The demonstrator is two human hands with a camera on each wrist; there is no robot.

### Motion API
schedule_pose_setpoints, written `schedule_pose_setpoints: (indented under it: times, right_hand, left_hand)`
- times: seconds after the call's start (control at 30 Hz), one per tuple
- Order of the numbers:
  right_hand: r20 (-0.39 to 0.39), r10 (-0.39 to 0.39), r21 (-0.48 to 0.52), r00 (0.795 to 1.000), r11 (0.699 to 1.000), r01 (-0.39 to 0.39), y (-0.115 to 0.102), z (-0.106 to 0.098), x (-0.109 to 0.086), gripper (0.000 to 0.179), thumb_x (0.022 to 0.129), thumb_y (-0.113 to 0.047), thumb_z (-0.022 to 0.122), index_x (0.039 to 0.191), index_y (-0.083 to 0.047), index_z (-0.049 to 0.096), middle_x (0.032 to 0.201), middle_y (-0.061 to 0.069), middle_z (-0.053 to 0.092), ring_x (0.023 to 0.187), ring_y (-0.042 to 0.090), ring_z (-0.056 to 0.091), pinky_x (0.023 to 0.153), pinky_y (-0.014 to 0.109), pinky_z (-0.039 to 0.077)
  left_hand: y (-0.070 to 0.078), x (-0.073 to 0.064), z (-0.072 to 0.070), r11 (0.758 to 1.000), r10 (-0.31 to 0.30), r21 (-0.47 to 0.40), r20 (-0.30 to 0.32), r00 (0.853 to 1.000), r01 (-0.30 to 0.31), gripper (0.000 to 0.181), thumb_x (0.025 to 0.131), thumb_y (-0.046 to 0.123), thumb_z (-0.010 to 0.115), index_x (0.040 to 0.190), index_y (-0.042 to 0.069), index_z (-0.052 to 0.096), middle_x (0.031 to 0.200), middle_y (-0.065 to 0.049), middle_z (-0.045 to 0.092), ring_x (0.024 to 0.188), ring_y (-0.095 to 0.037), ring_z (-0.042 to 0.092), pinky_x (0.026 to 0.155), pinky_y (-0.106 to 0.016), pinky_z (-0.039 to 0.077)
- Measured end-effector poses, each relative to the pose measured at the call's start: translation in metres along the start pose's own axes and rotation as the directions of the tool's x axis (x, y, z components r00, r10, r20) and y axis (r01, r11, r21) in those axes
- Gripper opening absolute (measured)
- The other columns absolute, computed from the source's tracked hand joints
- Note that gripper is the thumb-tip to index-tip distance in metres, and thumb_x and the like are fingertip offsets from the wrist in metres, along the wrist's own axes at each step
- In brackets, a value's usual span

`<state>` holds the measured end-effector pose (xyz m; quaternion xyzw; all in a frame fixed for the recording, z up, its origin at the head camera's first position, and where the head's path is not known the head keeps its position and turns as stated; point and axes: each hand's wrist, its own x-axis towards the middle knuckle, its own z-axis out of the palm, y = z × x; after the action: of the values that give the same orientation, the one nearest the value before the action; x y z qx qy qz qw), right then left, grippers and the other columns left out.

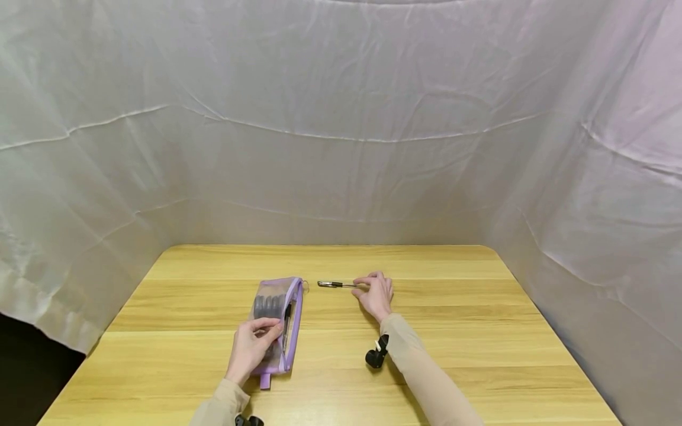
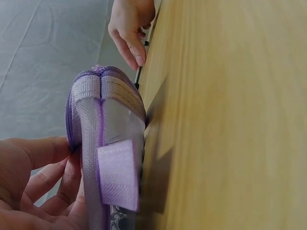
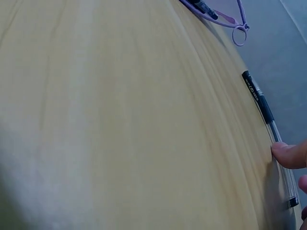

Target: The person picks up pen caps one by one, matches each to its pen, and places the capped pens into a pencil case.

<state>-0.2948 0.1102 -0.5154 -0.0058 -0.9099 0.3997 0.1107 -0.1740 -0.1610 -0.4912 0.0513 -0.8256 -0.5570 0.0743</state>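
Left of the table's middle lies a see-through pencil case [image 1: 269,288] with purple zip edging, its zip side gaping. My left hand [image 1: 254,348] pinches the near edge of that opening between thumb and fingers. Through the opening a dark pen [image 1: 286,319] shows, and dark grey rounded shapes [image 1: 270,306] show through the clear wall; their kind is unclear. To the right, a clear-barrelled pen with a black cap [image 3: 259,100] lies along the tabletop, cap towards the case. My right hand [image 1: 377,294] pinches its barrel with thumb and fingers. In the left wrist view, the case's purple tab [image 2: 117,175] sticks out.
A light wood table [image 1: 453,355] bears everything. Grey-white cloth [image 1: 341,177] hangs behind it and along both sides. A small ring [image 1: 306,287] hangs from the case's far corner. Black wrist cameras [image 1: 377,353] sit on both sleeves.
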Motion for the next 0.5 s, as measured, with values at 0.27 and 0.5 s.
schedule_pose_setpoints:
  times: [0.27,0.5]
  right_hand:
    - [-0.009,-0.011,-0.038,1.000,0.999,0.011,0.0014,-0.0004,0.0001,0.014,0.082,-0.018,0.083,0.094,-0.013,0.080,0.116,0.011,0.061,0.106,0.033,0.045,0.095,0.051,0.030]
    - [-0.005,-0.026,-0.041,1.000,0.999,0.026,0.0021,-0.0002,-0.0009,0.008,0.082,-0.016,0.083,0.087,-0.011,0.079,0.107,0.009,0.063,0.105,0.032,0.049,0.098,0.052,0.031]
  left_hand:
    - [0.0002,0.0004,0.0004,1.000,-0.005,-0.006,0.008,1.000,0.005,0.016,0.088,0.010,0.076,0.099,-0.001,0.077,0.095,-0.017,0.077,0.073,-0.001,0.062,0.063,-0.017,0.051]
    - [0.0004,0.0009,0.0012,1.000,-0.024,-0.017,0.016,1.000,0.025,0.016,0.089,0.010,0.076,0.100,-0.001,0.077,0.094,-0.016,0.077,0.072,-0.001,0.062,0.062,-0.017,0.051]
